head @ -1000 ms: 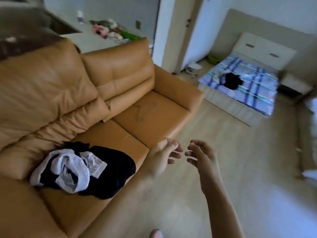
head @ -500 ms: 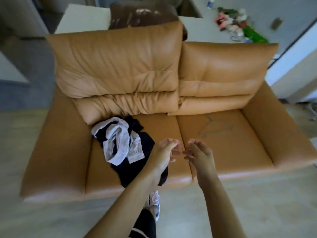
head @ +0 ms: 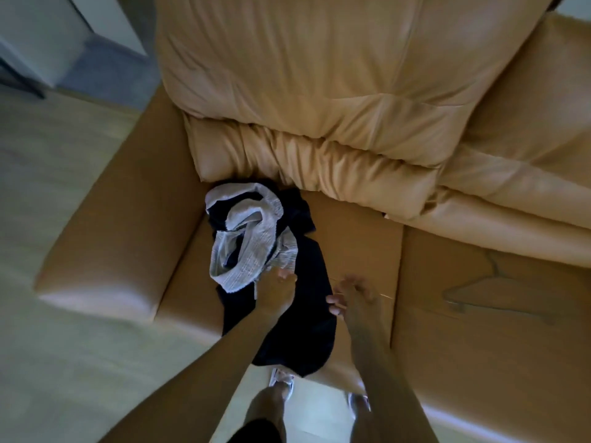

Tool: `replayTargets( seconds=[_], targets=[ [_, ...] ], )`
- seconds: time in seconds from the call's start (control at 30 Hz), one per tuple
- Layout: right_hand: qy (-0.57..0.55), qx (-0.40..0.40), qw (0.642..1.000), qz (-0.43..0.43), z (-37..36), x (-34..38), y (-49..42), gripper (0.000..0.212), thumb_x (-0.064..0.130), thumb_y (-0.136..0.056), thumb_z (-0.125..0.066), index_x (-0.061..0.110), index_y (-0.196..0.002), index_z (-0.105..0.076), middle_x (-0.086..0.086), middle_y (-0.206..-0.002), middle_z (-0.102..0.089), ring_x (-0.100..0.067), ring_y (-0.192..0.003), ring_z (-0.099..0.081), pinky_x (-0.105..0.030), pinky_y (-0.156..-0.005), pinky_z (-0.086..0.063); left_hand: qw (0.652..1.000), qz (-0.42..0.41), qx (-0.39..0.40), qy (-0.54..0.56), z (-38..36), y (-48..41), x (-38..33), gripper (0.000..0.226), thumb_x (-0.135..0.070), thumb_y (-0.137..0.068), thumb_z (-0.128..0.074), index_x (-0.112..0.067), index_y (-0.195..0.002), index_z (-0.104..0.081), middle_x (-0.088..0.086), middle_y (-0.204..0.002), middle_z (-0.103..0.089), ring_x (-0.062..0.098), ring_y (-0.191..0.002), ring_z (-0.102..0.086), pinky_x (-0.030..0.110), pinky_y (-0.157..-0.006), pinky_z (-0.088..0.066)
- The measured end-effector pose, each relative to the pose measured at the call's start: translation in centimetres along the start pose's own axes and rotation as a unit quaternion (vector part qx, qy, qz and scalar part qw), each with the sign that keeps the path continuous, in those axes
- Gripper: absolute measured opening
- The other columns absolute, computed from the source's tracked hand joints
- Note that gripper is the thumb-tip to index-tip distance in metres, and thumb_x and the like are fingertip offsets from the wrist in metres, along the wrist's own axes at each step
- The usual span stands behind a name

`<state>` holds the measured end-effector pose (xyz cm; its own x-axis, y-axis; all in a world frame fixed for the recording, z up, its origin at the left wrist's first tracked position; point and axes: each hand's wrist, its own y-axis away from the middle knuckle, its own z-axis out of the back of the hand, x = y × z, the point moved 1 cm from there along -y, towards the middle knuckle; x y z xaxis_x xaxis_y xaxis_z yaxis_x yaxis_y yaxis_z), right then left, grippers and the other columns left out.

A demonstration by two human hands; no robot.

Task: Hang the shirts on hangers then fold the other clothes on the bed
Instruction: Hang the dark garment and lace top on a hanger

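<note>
where the left seat cushion of the tan sofa (head: 128, 251) meets the backrest, a crumpled white striped garment (head: 246, 247) lies on a black garment (head: 307, 314) that spills over the seat's front edge toward 6 o'clock. the left hand (head: 276, 294) touches the striped garment's lower edge; blur hides whether its grip has closed on the cloth. at its 3 o'clock the right hand (head: 351, 295) hovers over the cushion, its grip loosely curled and holding nothing. thin hangers (head: 479, 292) lie on the next cushion, further toward 3 o'clock.
</note>
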<state>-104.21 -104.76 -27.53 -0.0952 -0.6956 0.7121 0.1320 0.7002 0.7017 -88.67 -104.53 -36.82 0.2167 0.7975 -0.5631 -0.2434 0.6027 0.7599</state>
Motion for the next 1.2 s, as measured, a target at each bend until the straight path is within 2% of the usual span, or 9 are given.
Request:
replayTargets(
  seconds=[0.2,0.37,0.53,0.63,0.73,0.83,1.0,1.1,1.2],
  targets=[
    [0.094,0.066,0.993,-0.015,-0.7,-6.5,-8.6,0.01,0.006,-0.098,-0.06,0.012,-0.104,-0.062,-0.005,-0.08,-0.065,-0.011,-0.061,-0.063,-0.027,-0.061,-0.051,0.985,0.019,-0.117,-0.124,1.9,-12.7,4.5,0.041,-0.029,-0.095,-0.062,-0.004,-0.125,-0.053,0.021,-0.133,-0.046,0.041,-0.123,-0.044,0.056,-0.104,-0.04],
    [0.142,0.082,0.986,-0.028,1.8,-10.3,-12.4,0.011,0.004,-0.097,-0.059,0.012,-0.103,-0.063,-0.006,-0.08,-0.067,-0.01,-0.06,-0.065,-0.027,-0.062,-0.052,0.956,0.035,-0.164,-0.241,2.1,-19.8,7.6,0.083,-0.043,-0.089,-0.068,-0.009,-0.151,-0.024,0.016,-0.152,-0.029,0.041,-0.141,-0.028,0.057,-0.112,-0.032],
    [0.177,0.074,0.98,-0.051,5.3,-11.6,-14.9,0.011,0.003,-0.097,-0.058,0.011,-0.103,-0.063,-0.012,-0.081,-0.067,-0.023,-0.072,-0.066,-0.036,-0.072,-0.054,0.945,-0.041,-0.198,-0.256,0.6,-21.6,9.3,0.037,-0.026,-0.092,-0.058,-0.01,-0.123,-0.047,0.018,-0.111,-0.061,0.043,-0.101,-0.062,0.049,-0.07,-0.054],
    [0.169,0.084,0.979,-0.072,6.1,-11.0,-16.6,0.012,0.008,-0.099,-0.057,0.009,-0.109,-0.064,-0.011,-0.09,-0.068,-0.022,-0.078,-0.068,-0.036,-0.075,-0.054,0.965,-0.139,-0.17,-0.144,-2.2,-18.2,6.7,0.024,-0.024,-0.087,-0.053,-0.012,-0.108,-0.055,0.004,-0.083,-0.062,0.026,-0.073,-0.062,0.043,-0.066,-0.053],
    [0.082,0.137,0.977,-0.142,5.6,-8.9,-18.2,0.029,0.031,-0.095,-0.059,0.015,-0.118,-0.064,-0.009,-0.109,-0.071,-0.022,-0.1,-0.069,-0.041,-0.091,-0.053,0.961,-0.234,-0.13,-0.068,-6.5,-13.1,2.3,0.022,-0.017,-0.092,-0.056,-0.011,-0.114,-0.055,0.0,-0.088,-0.06,0.013,-0.073,-0.057,0.027,-0.068,-0.042],
    [0.004,0.238,0.953,-0.186,6.0,-5.6,-19.5,0.05,0.051,-0.087,-0.06,0.018,-0.124,-0.069,-0.017,-0.121,-0.07,-0.029,-0.115,-0.064,-0.048,-0.102,-0.044,0.96,-0.278,-0.022,0.012,-11.2,-8.3,-1.8,0.015,-0.021,-0.096,-0.058,-0.016,-0.109,-0.056,0.003,-0.087,-0.065,0.018,-0.074,-0.064,0.035,-0.064,-0.052],
    [0.099,0.161,0.978,-0.094,9.5,-2.1,-22.6,0.026,0.023,-0.097,-0.064,0.008,-0.079,-0.076,-0.009,-0.06,-0.066,-0.021,-0.062,-0.069,-0.033,-0.07,-0.058,0.948,-0.3,0.09,-0.053,-15.4,-5.1,-5.9,0.014,-0.013,-0.096,-0.056,-0.006,-0.087,-0.064,0.003,-0.074,-0.063,0.01,-0.062,-0.057,0.029,-0.058,-0.046],
    [0.193,0.145,0.97,-0.01,12.9,-1.6,-23.4,0.024,0.009,-0.094,-0.063,0.026,-0.08,-0.073,0.004,-0.067,-0.071,-0.014,-0.065,-0.069,-0.029,-0.066,-0.05,0.934,-0.349,-0.049,-0.052,-15.0,-6.1,-7.5,0.008,-0.017,-0.096,-0.06,-0.02,-0.1,-0.066,-0.014,-0.09,-0.063,-0.003,-0.077,-0.062,0.011,-0.066,-0.046],
    [0.228,0.199,0.953,0.03,15.8,-0.9,-22.4,0.022,0.009,-0.09,-0.067,0.025,-0.078,-0.072,0.012,-0.067,-0.07,-0.006,-0.069,-0.066,-0.017,-0.066,-0.048,0.895,-0.389,-0.101,-0.195,-15.4,-9.0,-8.2,0.065,-0.049,-0.079,-0.066,-0.024,-0.136,-0.047,-0.01,-0.128,-0.047,0.019,-0.121,-0.051,0.033,-0.1,-0.045]
  ],
)
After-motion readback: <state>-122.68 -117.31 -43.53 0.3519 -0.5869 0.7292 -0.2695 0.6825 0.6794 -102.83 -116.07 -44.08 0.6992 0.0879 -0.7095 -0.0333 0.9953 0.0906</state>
